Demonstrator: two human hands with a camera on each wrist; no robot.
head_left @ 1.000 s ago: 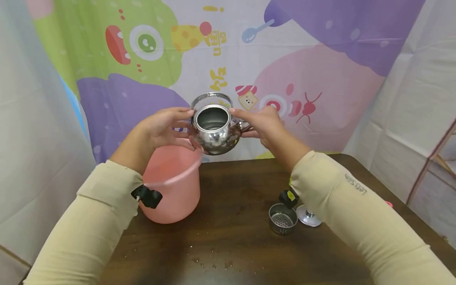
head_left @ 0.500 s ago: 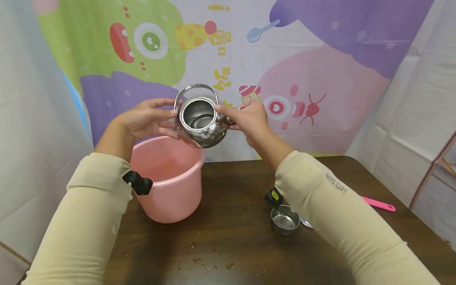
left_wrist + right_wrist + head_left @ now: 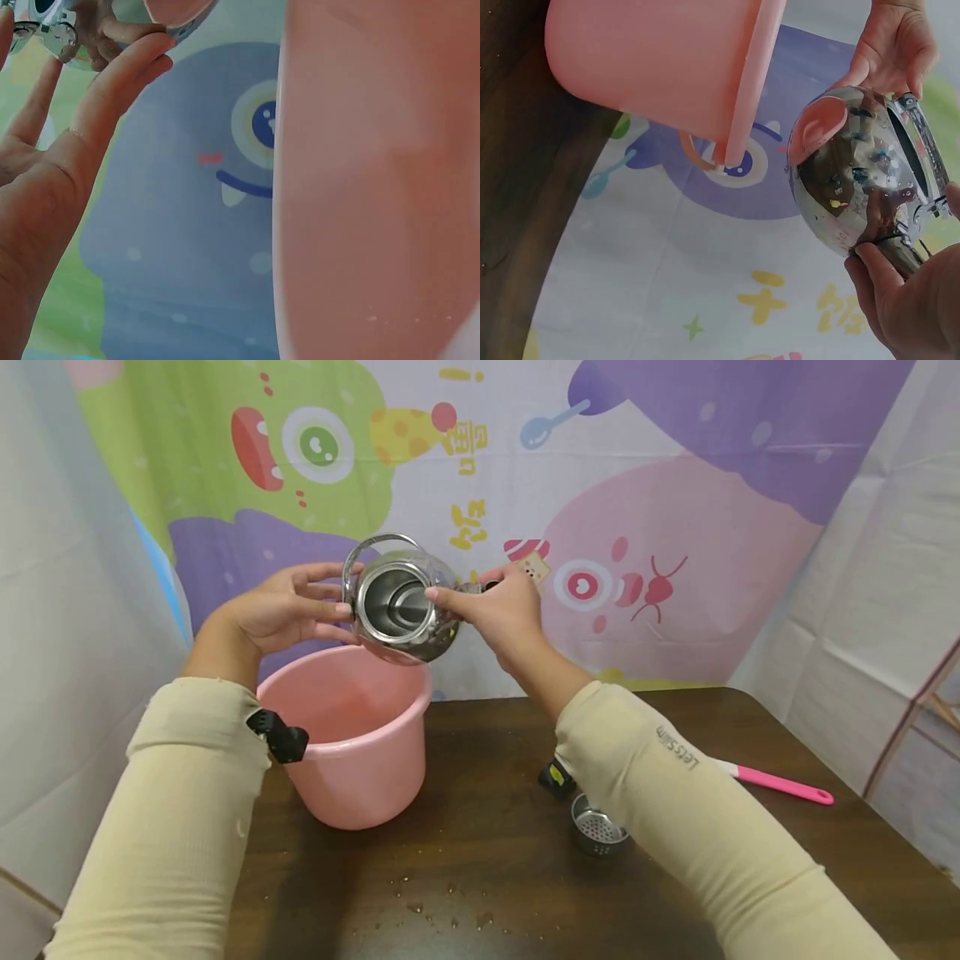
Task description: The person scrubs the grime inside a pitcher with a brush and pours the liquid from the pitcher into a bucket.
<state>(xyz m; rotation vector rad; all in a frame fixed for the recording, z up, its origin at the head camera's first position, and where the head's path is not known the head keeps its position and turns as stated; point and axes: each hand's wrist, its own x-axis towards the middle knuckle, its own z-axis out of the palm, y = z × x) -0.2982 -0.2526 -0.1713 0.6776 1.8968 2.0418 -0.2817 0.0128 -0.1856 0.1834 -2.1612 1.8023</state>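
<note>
A shiny steel teapot (image 3: 402, 602) with a raised hoop handle is held up over the back of the pink bucket (image 3: 360, 781), lidless and tipped so its round mouth faces me. At its left side, my left hand (image 3: 281, 610) holds it with spread fingers, the thumb by the handle's pivot. My right hand (image 3: 497, 614) grips the opposite side around the spout, thumb on the mouth's rim. In the right wrist view the teapot (image 3: 855, 172) shows its rounded belly between both hands. The left wrist view catches only part of it, above the left fingers (image 3: 124, 79).
A perforated steel strainer cup (image 3: 598, 828) stands on the dark wooden table (image 3: 480, 777) below my right forearm. Farther right lies a pink-handled utensil (image 3: 783, 785), its other end behind the sleeve. Water drops (image 3: 416, 907) dot the table's front. A cartoon curtain (image 3: 660, 568) hangs behind.
Both hands have carried the teapot leftward, turning its mouth and handle to the left. My right forearm followed, covering the steel lid and baring more of the pink handle.
</note>
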